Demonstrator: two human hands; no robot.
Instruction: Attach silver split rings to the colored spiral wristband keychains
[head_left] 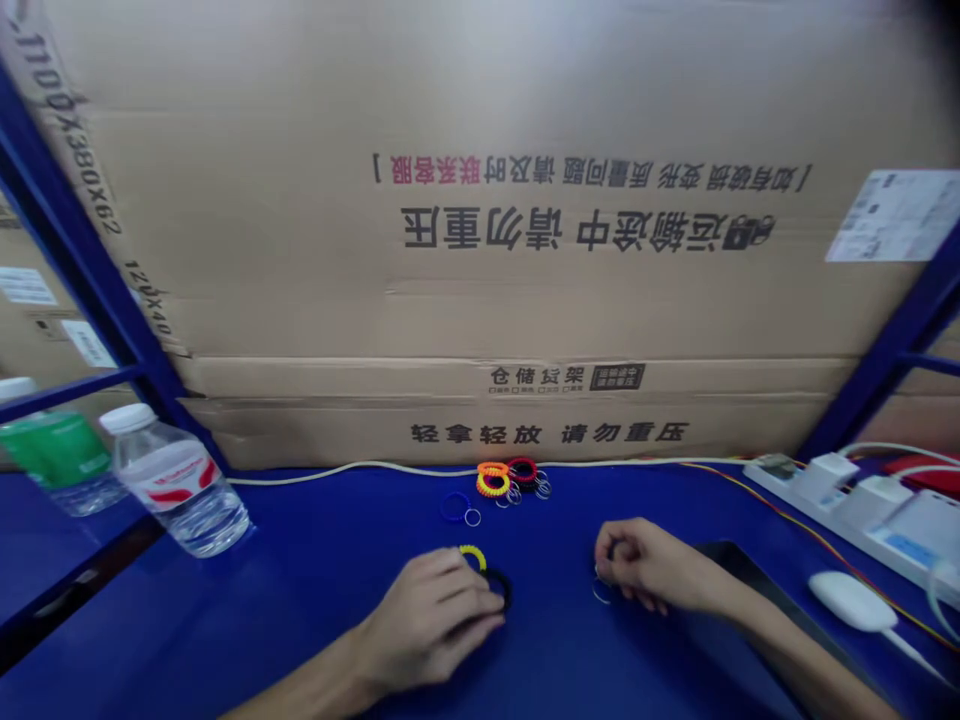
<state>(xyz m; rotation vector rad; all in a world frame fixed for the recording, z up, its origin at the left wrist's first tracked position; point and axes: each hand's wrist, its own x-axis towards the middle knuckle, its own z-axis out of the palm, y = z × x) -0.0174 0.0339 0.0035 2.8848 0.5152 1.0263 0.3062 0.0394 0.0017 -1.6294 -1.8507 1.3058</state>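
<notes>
My left hand (442, 612) is low over the blue tabletop, fingers curled onto a black coil wristband (504, 590). A yellow coil wristband (472, 553) shows partly from behind the same hand; the rest of it is hidden. To the right, my right hand (637, 562) is closed in a pinch on a thin metal key ring (601, 592), which hangs below the fingertips. Beyond the hands lie a blue coil wristband (453, 508) with a metal ring, an orange and yellow pair (493, 479), and a red coil wristband (523, 468) beside a dark one, with several metal rings.
A large cardboard box (480, 300) stands upright at the back. Water bottles (184, 480) are on the left. At right are a white power strip (862, 510) with plugs, a white mouse-shaped device (851, 600), cables and a dark flat object (739, 565) under my right forearm.
</notes>
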